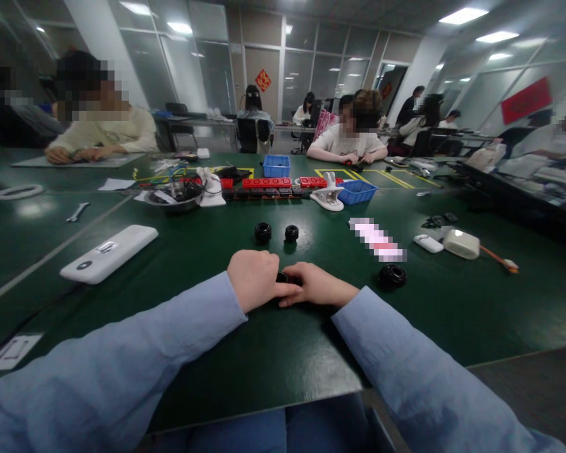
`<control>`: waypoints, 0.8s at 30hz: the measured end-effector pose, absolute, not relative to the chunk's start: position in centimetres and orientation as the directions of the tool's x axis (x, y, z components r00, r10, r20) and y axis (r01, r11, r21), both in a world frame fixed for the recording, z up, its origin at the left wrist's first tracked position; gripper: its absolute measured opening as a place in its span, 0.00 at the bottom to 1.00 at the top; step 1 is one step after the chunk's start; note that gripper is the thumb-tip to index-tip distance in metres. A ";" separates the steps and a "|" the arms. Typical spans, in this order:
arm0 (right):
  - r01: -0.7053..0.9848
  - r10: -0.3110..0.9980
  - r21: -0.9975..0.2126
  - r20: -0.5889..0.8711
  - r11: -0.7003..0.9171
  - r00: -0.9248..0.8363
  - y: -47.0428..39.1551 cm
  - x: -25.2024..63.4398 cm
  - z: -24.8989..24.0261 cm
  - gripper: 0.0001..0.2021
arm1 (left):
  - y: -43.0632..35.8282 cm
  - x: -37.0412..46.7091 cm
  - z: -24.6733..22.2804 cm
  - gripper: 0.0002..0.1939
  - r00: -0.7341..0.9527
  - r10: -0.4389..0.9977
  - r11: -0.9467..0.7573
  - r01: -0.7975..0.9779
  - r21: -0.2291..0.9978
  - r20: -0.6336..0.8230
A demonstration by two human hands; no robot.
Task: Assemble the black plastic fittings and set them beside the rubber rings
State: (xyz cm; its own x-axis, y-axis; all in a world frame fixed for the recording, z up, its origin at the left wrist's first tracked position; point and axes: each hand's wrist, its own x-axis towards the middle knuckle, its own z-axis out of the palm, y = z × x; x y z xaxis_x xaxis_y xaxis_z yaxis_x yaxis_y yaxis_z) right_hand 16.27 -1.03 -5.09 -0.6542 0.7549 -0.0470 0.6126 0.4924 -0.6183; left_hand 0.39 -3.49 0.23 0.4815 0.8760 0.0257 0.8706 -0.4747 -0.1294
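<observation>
My left hand and my right hand meet over the green table, closed together around a small black part. Only a sliver of that part shows between the fingers, so its full shape is hidden. Just beyond my hands stand two round, ribbed black parts, one on the left and a smaller one on the right. A larger black ring-shaped part with a hole in its middle lies to the right of my right forearm.
Left lies a white power bank-like device with a cable, and a wrench. Ahead are a metal bowl of wires, red power strips, white clips and blue bins. A phone and white cases lie right. People sit opposite.
</observation>
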 end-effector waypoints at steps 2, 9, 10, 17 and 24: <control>0.602 0.750 -0.617 -0.030 0.507 -0.661 -0.9 16.3 -5.2 0.16 | -3.6 0.5 0.3 0.40 0.469 0.883 -0.464 0.879 -0.113 0.024; 0.592 0.739 -0.615 -0.023 0.521 -0.673 -1.0 16.3 -5.2 0.17 | -4.1 0.9 0.2 0.42 0.445 0.896 -0.438 0.887 -0.148 0.011; 0.595 0.740 -0.614 -0.026 0.519 -0.672 -1.0 16.3 -5.1 0.17 | -4.2 0.9 0.2 0.42 0.442 0.897 -0.436 0.887 -0.152 0.008; 0.623 0.771 -0.637 -0.071 0.454 -0.633 -1.0 16.2 -4.9 0.16 | -4.0 -0.6 1.2 0.41 0.386 0.922 -0.374 0.911 -0.174 0.040; 0.607 0.784 -0.671 -0.063 0.425 -0.618 -1.1 16.3 -5.2 0.16 | -3.6 -3.2 3.3 0.35 0.290 0.949 -0.277 0.954 -0.116 0.119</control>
State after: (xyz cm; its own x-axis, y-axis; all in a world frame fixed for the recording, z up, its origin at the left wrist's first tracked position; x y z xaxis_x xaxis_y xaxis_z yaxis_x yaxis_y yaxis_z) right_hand 16.25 -1.11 -5.23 -0.6180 0.7836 -0.0633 0.6073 0.4248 -0.6714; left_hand -3.17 -3.56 3.29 0.2903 0.9495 0.1192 0.9538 -0.2770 -0.1160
